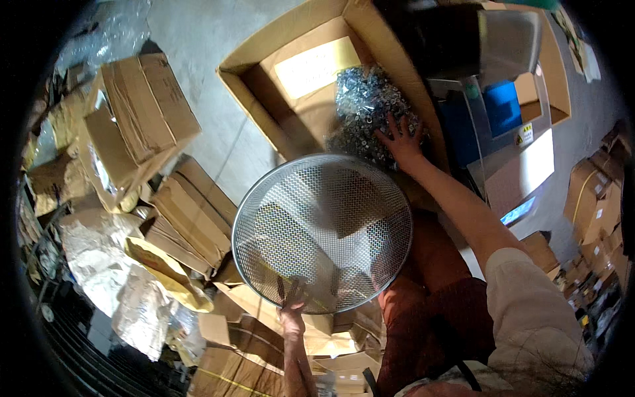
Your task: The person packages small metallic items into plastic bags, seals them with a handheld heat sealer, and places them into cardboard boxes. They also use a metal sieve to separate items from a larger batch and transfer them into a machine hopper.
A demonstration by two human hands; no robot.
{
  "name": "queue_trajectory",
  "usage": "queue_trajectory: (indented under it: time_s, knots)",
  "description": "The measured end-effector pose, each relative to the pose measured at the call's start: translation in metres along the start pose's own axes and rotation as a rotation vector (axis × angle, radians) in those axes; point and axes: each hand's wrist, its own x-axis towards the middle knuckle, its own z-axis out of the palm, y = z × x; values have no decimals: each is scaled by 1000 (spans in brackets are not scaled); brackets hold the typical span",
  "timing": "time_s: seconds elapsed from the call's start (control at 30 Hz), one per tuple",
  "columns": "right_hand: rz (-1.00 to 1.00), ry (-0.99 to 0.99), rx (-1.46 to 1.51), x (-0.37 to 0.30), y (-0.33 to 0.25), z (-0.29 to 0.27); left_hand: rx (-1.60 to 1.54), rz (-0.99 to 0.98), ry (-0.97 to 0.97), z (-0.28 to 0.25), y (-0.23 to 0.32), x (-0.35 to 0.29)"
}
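My left hand point(292, 309) grips the near rim of a large round wire-mesh sieve point(297, 231). Part of that hand shows through the mesh, and no parts can be seen lying in the sieve. Just beyond its far rim, small shiny metal pieces that look like nuts point(370, 99) are heaped in a cardboard box point(264, 66). My right hand point(403, 142) rests on the right side of this heap with its fingers spread. A pale paper sheet with writing point(316, 67) lies in the box beside the heap.
On the right stands a machine with a clear cover point(509, 43) and blue parts point(503, 108). Closed cartons point(142, 109), folded cardboard point(192, 208) and a yellow-edged bag point(165, 271) crowd the left. More cartons point(231, 360) lie below the sieve and at far right.
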Motion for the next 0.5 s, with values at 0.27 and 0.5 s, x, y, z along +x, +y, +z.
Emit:
queue_trajectory:
  time_s: [0.27,0.5]
  knots:
    - [-139,170,92,16,27,46,-140,-100,92,1,-62,12]
    - [-67,368,486,-10,44,60,-207,29,94,4,-42,-11]
